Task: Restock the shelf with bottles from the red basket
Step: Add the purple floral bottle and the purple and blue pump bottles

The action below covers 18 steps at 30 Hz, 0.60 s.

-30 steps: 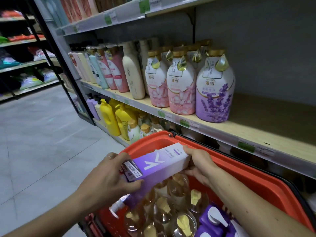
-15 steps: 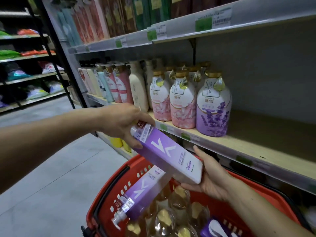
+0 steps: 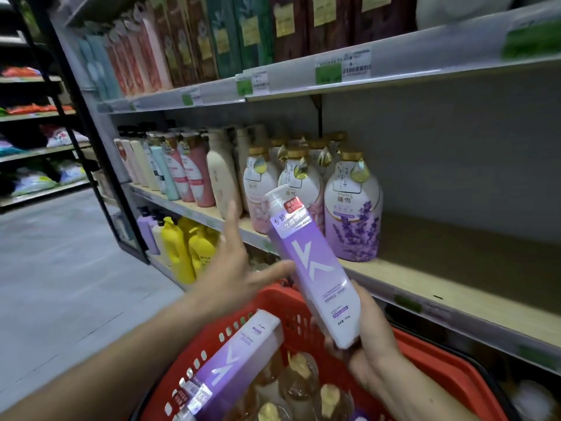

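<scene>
Head view takes in a tall shelf unit (image 3: 455, 287) running from upper left to lower right, its wooden middle board bare on the right half and crowded on the left. Its top tier carries a row of tall boxes (image 3: 230, 34) cut off by the upper edge, and the price tags (image 3: 343, 66) on the rail are too blurred to read. Below, the red basket (image 3: 449, 375) fills the bottom of the picture, its right rim and far corner running out of frame; inside it lie clear bottles with gold caps (image 3: 300, 387), partly covered by the arms, and a second purple bottle (image 3: 230, 369) lying slanted against the left wall, its pump end cut off at the lower edge. On the middle board, the lavender-printed bottle (image 3: 352, 220) stands at the end of the row, just beside the pink floral bottles (image 3: 264, 196), which are half hidden behind the lifted item. The purple pump bottle (image 3: 315, 268) is held above the basket in front of the board's edge, tilted with its pump up and to the left; its small print cannot be made out. The right hand (image 3: 367, 338) grips its base, fingers wrapped around behind it and mostly hidden. The left hand (image 3: 233, 268) is beside the bottle's middle, fingers spread, thumb tip touching or nearly touching its side; which one cannot be told.
</scene>
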{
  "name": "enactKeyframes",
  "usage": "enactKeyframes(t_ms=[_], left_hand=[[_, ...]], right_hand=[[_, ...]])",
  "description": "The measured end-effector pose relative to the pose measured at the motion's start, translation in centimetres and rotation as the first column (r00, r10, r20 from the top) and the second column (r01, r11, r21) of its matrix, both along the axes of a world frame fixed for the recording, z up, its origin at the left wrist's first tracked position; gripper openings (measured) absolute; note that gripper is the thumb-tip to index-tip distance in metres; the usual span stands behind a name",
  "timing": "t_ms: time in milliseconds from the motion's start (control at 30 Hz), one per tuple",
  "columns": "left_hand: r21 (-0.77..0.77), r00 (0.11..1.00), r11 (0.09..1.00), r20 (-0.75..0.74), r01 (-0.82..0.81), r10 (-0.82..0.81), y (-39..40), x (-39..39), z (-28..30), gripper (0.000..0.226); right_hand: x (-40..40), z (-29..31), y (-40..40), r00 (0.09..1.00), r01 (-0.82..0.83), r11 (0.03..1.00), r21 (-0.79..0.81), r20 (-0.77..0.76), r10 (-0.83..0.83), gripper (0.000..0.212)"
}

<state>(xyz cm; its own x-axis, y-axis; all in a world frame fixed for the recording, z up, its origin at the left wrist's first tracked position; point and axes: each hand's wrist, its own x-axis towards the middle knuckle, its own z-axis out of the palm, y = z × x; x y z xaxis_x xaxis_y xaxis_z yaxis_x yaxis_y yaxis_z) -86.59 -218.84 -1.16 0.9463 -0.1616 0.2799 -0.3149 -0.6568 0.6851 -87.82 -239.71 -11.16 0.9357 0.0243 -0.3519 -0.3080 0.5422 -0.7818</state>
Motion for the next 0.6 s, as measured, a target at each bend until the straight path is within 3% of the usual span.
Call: enactKeyframes(t_ms=[67, 200, 300, 400, 500, 600], left_hand=[[-0.356, 0.961, 0.932, -0.228, 0.070, -0.159, -2.8, 0.0, -3.4, 0.126], [-0.642, 0.954, 0.766, -0.213, 0.026, -0.211, -6.3, 1.6, -6.9, 0.089], [-0.705, 0.912, 0.708, -0.265, 0.039, -0.314, -5.9, 2.6, -7.0, 0.065], [-0.689, 0.882, 0.723, -0.307, 0.053, -0.357, -5.0, 3.2, -7.0, 0.062], [-0.668, 0.878, 0.740, -0.304, 0.080, -0.370, -4.5, 3.4, -6.8, 0.064], [-0.638, 0.861, 0.756, -0.295, 0.145, -0.414, -3.9, 2.4, -5.3, 0.062]], right_hand=[[0.2, 0.3, 0.4, 1.000, 0.022, 0.999, 0.035, -0.003, -0.022, 0.043], [0.2, 0.9, 0.9, 0.999, 0.018, 0.993, 0.115, 0.029, -0.021, 0.040], [0.0, 0.4, 0.8, 0.999, 0.000, 0.992, 0.122, 0.053, -0.007, 0.035], [-0.2, -0.2, 0.6, 0.999, -0.030, 0.997, 0.076, 0.048, 0.026, 0.037], [-0.3, 0.2, 0.3, 0.997, -0.054, 0.998, -0.045, 0.057, 0.057, 0.038], [-0.5, 1.6, -0.9, 0.986, -0.068, 0.958, -0.278, 0.128, 0.107, 0.046]])
